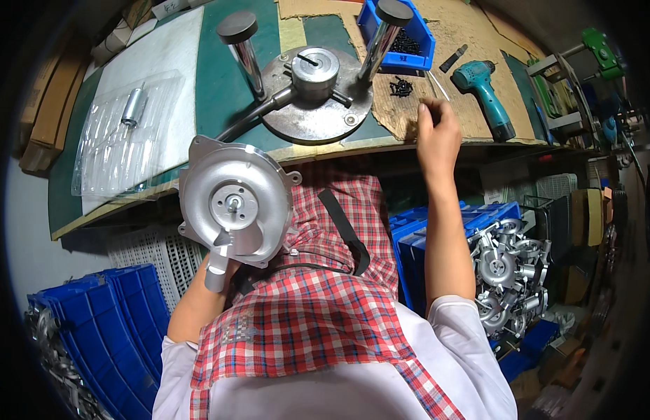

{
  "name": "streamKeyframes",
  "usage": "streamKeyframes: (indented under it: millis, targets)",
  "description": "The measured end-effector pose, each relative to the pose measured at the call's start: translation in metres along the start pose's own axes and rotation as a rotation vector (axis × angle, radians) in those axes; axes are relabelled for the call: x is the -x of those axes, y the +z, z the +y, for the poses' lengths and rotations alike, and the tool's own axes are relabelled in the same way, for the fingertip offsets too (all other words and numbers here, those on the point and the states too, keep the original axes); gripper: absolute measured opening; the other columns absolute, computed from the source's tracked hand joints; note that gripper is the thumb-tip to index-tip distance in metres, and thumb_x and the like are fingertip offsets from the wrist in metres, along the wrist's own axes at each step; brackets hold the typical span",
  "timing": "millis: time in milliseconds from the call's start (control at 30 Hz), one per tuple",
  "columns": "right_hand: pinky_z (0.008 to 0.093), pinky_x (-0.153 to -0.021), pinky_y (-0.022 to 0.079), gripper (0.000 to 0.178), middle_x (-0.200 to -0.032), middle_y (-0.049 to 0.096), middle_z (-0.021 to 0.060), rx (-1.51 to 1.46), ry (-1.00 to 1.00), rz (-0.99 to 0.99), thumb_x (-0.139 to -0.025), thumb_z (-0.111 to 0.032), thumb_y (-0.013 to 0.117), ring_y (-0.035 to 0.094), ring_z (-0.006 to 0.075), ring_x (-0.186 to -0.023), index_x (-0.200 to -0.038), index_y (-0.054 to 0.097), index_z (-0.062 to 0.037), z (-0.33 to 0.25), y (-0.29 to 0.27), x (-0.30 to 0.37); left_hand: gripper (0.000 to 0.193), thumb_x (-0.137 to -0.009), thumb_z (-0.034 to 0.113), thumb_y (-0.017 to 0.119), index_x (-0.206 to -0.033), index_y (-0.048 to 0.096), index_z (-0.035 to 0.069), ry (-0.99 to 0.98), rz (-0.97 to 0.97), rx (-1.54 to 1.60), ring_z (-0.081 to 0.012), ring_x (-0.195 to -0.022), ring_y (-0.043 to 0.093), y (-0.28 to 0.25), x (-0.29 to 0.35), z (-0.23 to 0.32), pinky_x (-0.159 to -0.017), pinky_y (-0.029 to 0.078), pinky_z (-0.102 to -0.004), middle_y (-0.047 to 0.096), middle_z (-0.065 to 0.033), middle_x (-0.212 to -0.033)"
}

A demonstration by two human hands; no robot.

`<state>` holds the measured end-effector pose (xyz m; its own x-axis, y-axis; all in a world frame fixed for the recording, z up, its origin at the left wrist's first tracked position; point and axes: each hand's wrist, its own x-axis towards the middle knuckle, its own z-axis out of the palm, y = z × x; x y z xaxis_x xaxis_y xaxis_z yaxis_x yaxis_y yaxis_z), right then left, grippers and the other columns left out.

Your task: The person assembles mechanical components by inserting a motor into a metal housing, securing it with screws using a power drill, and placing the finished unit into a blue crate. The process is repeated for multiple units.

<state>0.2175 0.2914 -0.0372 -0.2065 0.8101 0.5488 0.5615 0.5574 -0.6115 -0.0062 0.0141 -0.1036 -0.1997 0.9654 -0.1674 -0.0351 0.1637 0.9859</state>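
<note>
A round silver metal blower housing (258,185), with a short outlet pipe and a central shaft, is held up in front of my apron at the bench's near edge. My left hand (230,269) grips it from below and behind, the fingers mostly hidden. Over the front of the wooden board, my right hand (438,133) has its fingers drawn together; whatever they hold, if anything, cannot be made out. Just beyond it lies a small pile of black screws (400,87). A teal cordless screwdriver (485,94) lies right of that hand.
A round steel fixture (314,122) with two upright posts stands mid-bench. Behind it sits a blue bin (424,52) of black screws. A small motor (134,106) rests on a clear plastic tray (94,157) at left. Blue crates (108,336) and piled metal housings (503,269) flank me.
</note>
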Motion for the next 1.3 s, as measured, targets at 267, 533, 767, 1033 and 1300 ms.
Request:
streamKeyframes:
  millis: [267,533,767,1033,1300]
  targets:
    - [0.0444,-0.079,0.053,0.017,-0.092,0.070,0.0199,0.252,-0.056,-0.065,-0.086,-0.015,0.071,0.067,0.0393,-0.089,-0.096,0.069,-0.0016,0.024,0.034,-0.036,0.059,-0.080,0.012,0.077,-0.131,0.051,0.000,-0.018,-0.038,-0.022,-0.0245,-0.118,0.058,0.007,-0.004,-0.002,-0.101,0.047,-0.0358,0.060,-0.0142,-0.125]
    - [0.0340,-0.065,0.050,0.015,-0.083,0.068,0.0131,-0.139,0.083,-0.068,-0.094,-0.014,0.065,0.064,0.0232,-0.072,-0.093,0.059,-0.0004,0.031,0.020,-0.024,0.057,-0.080,0.013,0.077,-0.130,0.052,0.000,0.124,0.269,0.171,-0.0236,-0.116,0.059,0.021,-0.021,0.002,-0.099,0.048,-0.0355,0.061,-0.0136,-0.124]
    - [0.0259,-0.069,0.052,0.014,-0.087,0.069,0.0081,-0.659,-0.190,-0.522,-0.087,0.003,0.068,0.066,0.0151,-0.077,-0.101,0.071,0.0005,-0.112,-0.034,0.048,0.056,-0.081,0.014,0.077,-0.130,0.052,0.001,0.202,0.321,0.137,-0.0229,-0.115,0.060,0.035,-0.031,-0.001,-0.098,0.049,-0.0352,0.061,-0.0131,-0.123]
    - [0.0340,-0.069,0.054,0.018,-0.086,0.067,0.0137,-0.567,-0.254,-0.543,-0.078,0.007,0.073,0.068,0.0282,-0.079,-0.094,0.068,0.0004,-0.134,-0.024,0.081,0.055,-0.081,0.015,0.077,-0.129,0.053,0.001,0.175,0.234,-0.042,-0.0220,-0.113,0.061,0.035,-0.019,-0.001,-0.096,0.050,-0.0349,0.063,-0.0125,-0.122]
    - [0.0328,-0.066,0.050,0.021,-0.085,0.063,0.0107,-0.438,-0.432,-0.453,-0.073,0.003,0.078,0.062,0.0249,-0.079,-0.091,0.069,-0.0002,-0.130,-0.016,0.081,0.054,-0.082,0.015,0.078,-0.128,0.054,0.001,0.142,0.212,-0.081,-0.0211,-0.111,0.062,0.038,-0.016,-0.004,-0.095,0.052,-0.0346,0.064,-0.0119,-0.120]
